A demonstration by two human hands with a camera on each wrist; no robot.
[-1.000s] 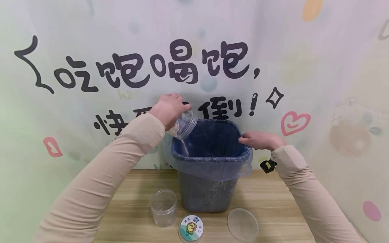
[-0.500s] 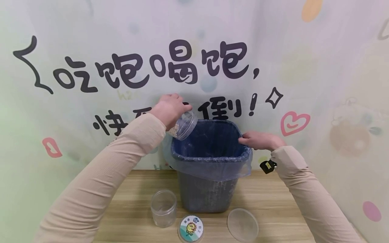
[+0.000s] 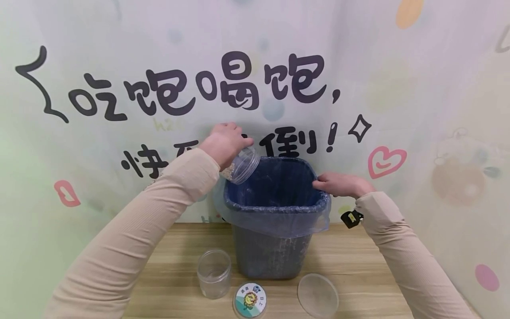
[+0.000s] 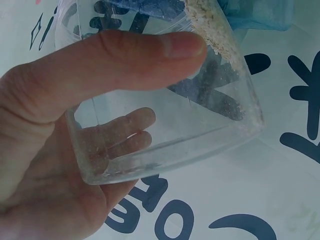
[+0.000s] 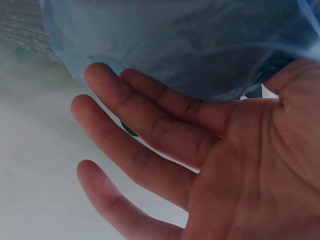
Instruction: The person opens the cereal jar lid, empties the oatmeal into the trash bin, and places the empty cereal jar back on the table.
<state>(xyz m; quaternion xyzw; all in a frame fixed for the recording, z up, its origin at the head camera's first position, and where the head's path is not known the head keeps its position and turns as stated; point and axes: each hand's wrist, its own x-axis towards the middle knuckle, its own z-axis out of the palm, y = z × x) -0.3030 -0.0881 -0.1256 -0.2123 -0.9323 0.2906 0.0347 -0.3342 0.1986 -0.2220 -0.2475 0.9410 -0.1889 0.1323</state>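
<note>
My left hand (image 3: 223, 144) grips a clear plastic jar (image 3: 245, 165), tipped on its side over the left rim of a trash can (image 3: 272, 254). Pale flakes or grains (image 4: 212, 30) lie along the jar's lower wall in the left wrist view, where my thumb (image 4: 150, 55) crosses the near side and other fingers show through the plastic. A blue bag (image 3: 275, 223) lines the can and folds over its rim. My right hand (image 3: 340, 184) holds the right rim, thumb over the edge; its fingers (image 5: 150, 127) lie outside, against the bag, fairly straight.
On the wooden table (image 3: 358, 261), in front of the can, stand a second clear jar (image 3: 215, 274), a lid with a printed sunflower (image 3: 250, 300) and a translucent lid (image 3: 318, 294). A printed cloth backdrop (image 3: 159, 35) hangs close behind the can.
A thin stream of grains fell from the jar's mouth a second ago; none is seen falling now. The left hand and jar have shifted very slightly right. The right hand stays on the rim.
</note>
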